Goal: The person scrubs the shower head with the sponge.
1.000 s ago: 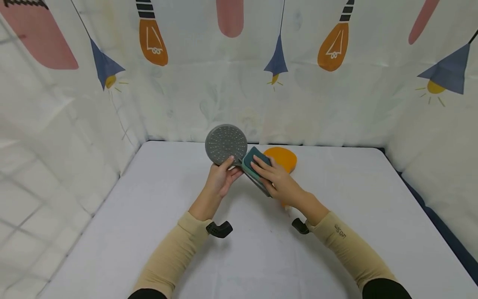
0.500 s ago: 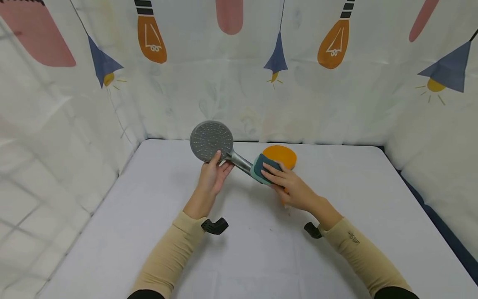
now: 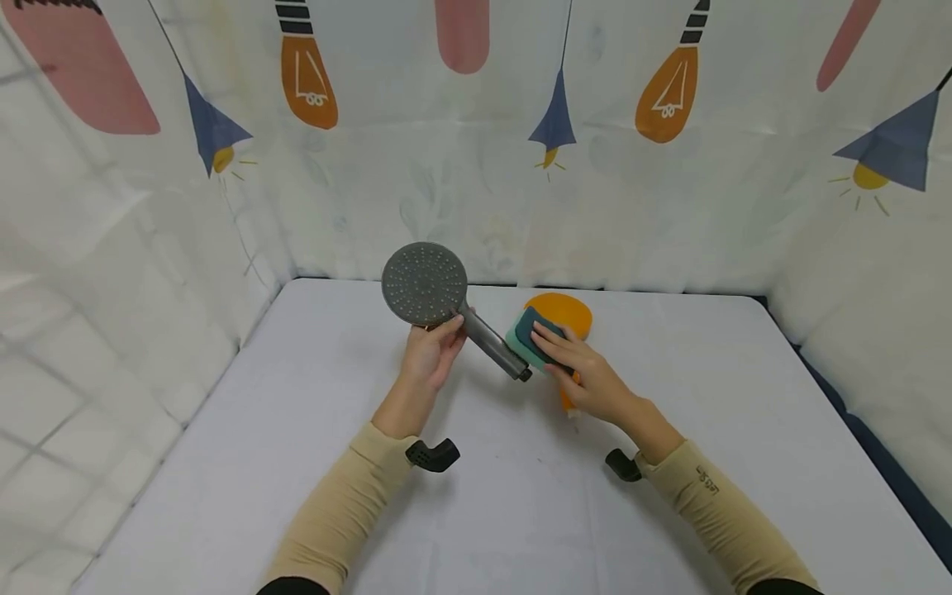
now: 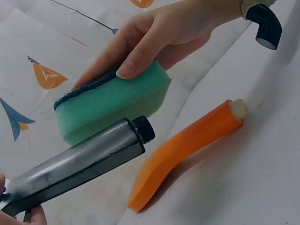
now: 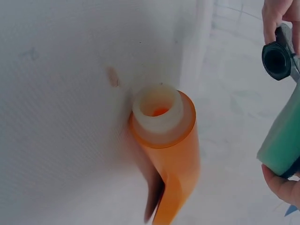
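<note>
The grey shower head (image 3: 424, 283) is held up above the table (image 3: 491, 512), its round face dotted with small nubs and its handle slanting down toward the right hand (image 3: 595, 376). The left hand (image 3: 431, 355) pinches it at the neck, thumb against the front and fingers behind. The handle is smooth and faintly metallic, with a flat-edged side and a black threaded end. The right hand grips the sponge (image 4: 117, 101) between thumb and fingers, the fingers stretched close together over its dark, rough pad; the thick block beneath is soft green foam. The sponge is just beside the handle's lower end; whether they touch, I cannot tell. Beyond the right hand an orange piece (image 4: 183, 150) lies on the table, round-headed, with a smooth curved handle ending in a hollow whitish tube.
</note>
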Motion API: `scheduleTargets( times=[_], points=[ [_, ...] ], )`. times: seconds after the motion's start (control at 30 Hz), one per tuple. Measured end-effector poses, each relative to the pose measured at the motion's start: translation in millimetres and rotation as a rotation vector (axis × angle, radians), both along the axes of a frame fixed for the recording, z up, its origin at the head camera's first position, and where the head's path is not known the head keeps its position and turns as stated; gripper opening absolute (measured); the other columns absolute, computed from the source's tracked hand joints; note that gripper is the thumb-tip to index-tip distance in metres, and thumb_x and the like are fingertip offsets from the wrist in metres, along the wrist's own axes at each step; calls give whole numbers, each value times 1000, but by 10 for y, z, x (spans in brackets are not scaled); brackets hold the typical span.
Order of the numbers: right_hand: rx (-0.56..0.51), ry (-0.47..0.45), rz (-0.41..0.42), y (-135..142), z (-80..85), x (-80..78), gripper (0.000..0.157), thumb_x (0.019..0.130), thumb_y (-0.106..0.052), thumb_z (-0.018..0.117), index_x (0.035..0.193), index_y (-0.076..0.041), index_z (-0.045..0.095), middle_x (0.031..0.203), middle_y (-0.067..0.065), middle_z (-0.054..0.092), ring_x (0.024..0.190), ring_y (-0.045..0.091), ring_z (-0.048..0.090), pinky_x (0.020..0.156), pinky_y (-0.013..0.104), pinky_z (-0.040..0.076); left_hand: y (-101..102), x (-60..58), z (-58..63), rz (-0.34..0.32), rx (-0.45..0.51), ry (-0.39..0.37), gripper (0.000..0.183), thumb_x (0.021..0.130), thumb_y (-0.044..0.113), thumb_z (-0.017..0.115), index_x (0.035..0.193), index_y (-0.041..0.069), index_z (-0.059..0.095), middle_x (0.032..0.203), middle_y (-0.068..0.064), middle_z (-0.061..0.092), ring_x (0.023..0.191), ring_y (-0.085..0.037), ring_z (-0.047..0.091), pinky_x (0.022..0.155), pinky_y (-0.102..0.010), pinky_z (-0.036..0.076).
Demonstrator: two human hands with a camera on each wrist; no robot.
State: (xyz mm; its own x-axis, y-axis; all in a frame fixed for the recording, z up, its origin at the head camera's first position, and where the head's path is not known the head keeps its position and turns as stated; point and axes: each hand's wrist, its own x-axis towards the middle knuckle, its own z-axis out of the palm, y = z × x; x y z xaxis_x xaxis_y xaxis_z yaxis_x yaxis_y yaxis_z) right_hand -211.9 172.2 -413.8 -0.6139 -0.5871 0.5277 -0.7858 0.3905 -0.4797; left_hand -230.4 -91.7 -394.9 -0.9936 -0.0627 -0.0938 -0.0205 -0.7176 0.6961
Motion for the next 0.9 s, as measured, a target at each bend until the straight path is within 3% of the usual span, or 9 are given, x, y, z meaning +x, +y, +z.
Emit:
scheduleTargets(
  times=[0.13, 0.3, 0.43, 0.53, 0.67, 0.77, 0.9],
  points=[
    [-26, 31, -5, -12, 10, 1, 53, 96, 7, 65, 146, 4, 52, 155, 17, 45, 142, 54, 33, 111, 67, 28, 29, 10, -29, 9, -46, -2, 59, 98, -19, 49, 152, 1, 38, 139, -14, 54, 102, -16, 71, 108, -39, 45],
    [-49, 37, -29, -23, 19, 7, 53, 96, 7, 65, 147, 4, 51, 155, 17, 44, 141, 55, 32, 111, 69, 27, 27, 26, -48, 5, -80, -27, 54, 102, -10, 51, 152, 8, 40, 136, -9, 57, 109, -17, 67, 107, -51, 44],
    [-56, 34, -42, -25, 35, 14, 54, 96, 5, 65, 148, 2, 51, 156, 16, 44, 140, 57, 32, 109, 70, 29, 33, 15, -58, 5, -44, -52, 54, 104, -3, 53, 152, 16, 37, 127, -6, 57, 104, -17, 68, 97, -39, 53],
    [-58, 35, -37, -23, 42, 16, 54, 96, 6, 65, 149, 2, 50, 156, 17, 44, 140, 57, 32, 109, 70, 29, 50, 3, -70, 4, -26, -67, 46, 105, 1, 54, 147, 13, 41, 115, -3, 61, 97, -16, 69, 85, -29, 57],
    [-68, 38, -33, -23, 52, 21, 55, 96, 7, 64, 149, 2, 50, 155, 17, 45, 140, 57, 32, 109, 71, 28, 66, 0, -91, -23, -37, -77, 34, 106, 7, 54, 141, 7, 49, 106, -1, 69, 97, -15, 69, 79, -27, 55],
    [-71, 36, -37, -21, 57, 23, 54, 96, 6, 64, 149, 1, 50, 156, 17, 45, 140, 57, 32, 109, 70, 29, 68, 12, -109, -52, -46, -76, 38, 108, 8, 51, 145, 5, 48, 114, -3, 70, 102, -14, 69, 80, -29, 54],
    [-64, 30, -38, -25, 67, 28, 55, 97, 5, 65, 149, 0, 50, 156, 16, 44, 141, 57, 32, 109, 70, 30, 64, 24, -119, -94, -50, -49, 46, 109, 2, 41, 155, 4, 37, 136, -7, 57, 107, -14, 65, 82, -33, 53]
  ],
)
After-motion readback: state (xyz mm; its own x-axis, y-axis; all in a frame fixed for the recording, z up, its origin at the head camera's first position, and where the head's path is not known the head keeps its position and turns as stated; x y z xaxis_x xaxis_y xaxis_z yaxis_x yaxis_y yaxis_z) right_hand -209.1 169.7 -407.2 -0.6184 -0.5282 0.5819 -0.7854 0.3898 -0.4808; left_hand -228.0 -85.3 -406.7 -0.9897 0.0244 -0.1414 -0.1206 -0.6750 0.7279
